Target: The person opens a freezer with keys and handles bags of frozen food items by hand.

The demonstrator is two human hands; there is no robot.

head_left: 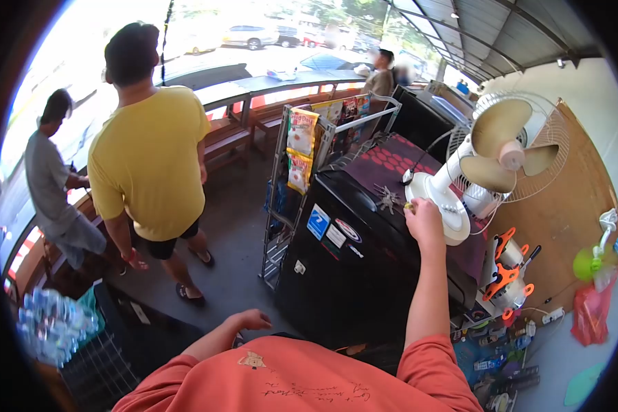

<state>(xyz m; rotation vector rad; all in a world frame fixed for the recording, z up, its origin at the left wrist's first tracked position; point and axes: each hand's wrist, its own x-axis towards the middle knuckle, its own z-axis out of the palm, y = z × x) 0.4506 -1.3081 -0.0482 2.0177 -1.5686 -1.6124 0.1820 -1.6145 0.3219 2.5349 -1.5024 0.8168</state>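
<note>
My right hand reaches out over the top of a black fridge, with its fingers closed on a small yellow object that is too small to name. Just left of those fingers lies a bunch of keys on the dark patterned cover. A white electric fan with beige blades and an open cage stands right beside the hand. My left hand hangs low in front of my body, holding nothing, with its fingers loosely apart.
A wire rack with hanging sachets stands left of the fridge. A person in a yellow shirt and another in grey stand further left. Bottled water sits at lower left; orange-handled pots are at right.
</note>
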